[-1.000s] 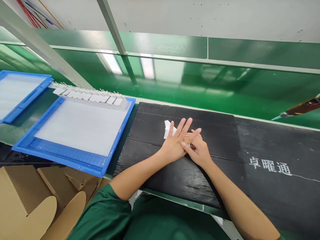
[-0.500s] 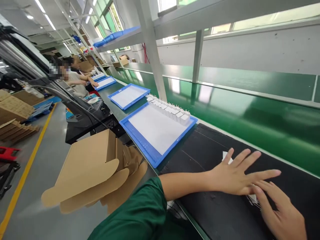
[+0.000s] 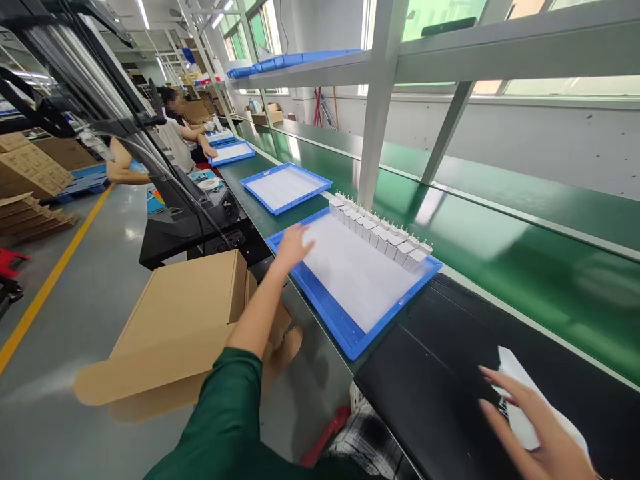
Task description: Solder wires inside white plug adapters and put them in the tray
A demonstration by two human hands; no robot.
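Apparent reaching step: left hand, fingers spread, hovers over blue tray; right hand, near right, partly covers white piece on black mat, grip indeterminable. Any pickup would call for closing left fingers.

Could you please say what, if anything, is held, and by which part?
Left hand looks empty; whether the right hand grips the white paper is unclear.

Right hand cut by bottom edge, white piece, perhaps paper, partly hidden
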